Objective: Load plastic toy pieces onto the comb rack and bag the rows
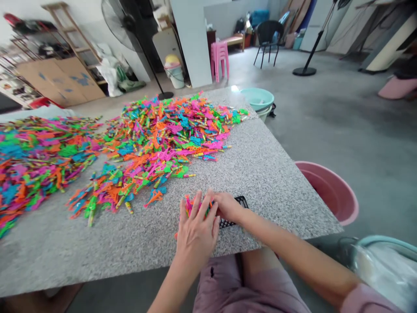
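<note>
My left hand (pixel 197 224) lies palm down with its fingers stretched and spread over a small bunch of bright plastic toys (pixel 188 205) in pink, orange and green. Against the right side of this bunch, my right hand (pixel 227 207) has its fingers bent round the toys, its fingertips partly hidden behind the left hand. A black lattice plastic basket (pixel 242 201) sits under and beside my right hand, largely covered by the hand and forearm. A loose orange toy (pixel 154 197) lies on the speckled stone table (pixel 257 174), left of my hands.
A large heap of toys (pixel 169 126) covers the table's far middle, and another pile (pixel 35 161) spreads at the left. Beyond the right edge stand a pink tub (pixel 348 195) and a turquoise basin (pixel 259 96). A clear plastic bag (pixel 384 269) is at lower right.
</note>
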`<move>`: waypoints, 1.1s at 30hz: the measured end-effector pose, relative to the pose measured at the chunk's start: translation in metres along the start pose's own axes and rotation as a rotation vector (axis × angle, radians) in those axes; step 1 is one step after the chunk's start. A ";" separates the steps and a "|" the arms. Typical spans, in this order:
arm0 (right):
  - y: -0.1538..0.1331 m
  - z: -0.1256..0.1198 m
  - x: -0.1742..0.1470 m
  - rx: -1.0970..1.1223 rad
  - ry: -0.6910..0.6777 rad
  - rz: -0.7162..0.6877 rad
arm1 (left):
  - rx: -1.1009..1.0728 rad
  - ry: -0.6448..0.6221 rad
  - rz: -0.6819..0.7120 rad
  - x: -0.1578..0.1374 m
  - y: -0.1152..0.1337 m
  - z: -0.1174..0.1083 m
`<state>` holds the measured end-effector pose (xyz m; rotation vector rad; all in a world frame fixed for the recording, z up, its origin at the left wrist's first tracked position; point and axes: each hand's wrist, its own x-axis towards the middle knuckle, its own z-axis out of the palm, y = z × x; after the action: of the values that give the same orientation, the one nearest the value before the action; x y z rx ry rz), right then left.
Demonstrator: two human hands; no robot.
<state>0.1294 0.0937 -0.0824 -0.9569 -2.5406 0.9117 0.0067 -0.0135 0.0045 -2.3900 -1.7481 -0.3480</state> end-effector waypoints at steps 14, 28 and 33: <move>0.042 -0.052 0.086 -0.322 0.059 0.503 | 0.051 -0.056 -0.006 -0.005 -0.006 0.014; 0.074 -0.081 0.061 -0.708 -0.211 -0.321 | 0.010 -0.207 0.039 -0.006 -0.008 -0.015; 0.086 -0.077 -0.028 -0.239 0.327 0.125 | 0.006 -0.224 0.008 -0.003 -0.005 -0.011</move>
<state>0.2274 0.1608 -0.0807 -1.2334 -2.3608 0.4393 -0.0001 -0.0175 0.0141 -2.5146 -1.8235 -0.0752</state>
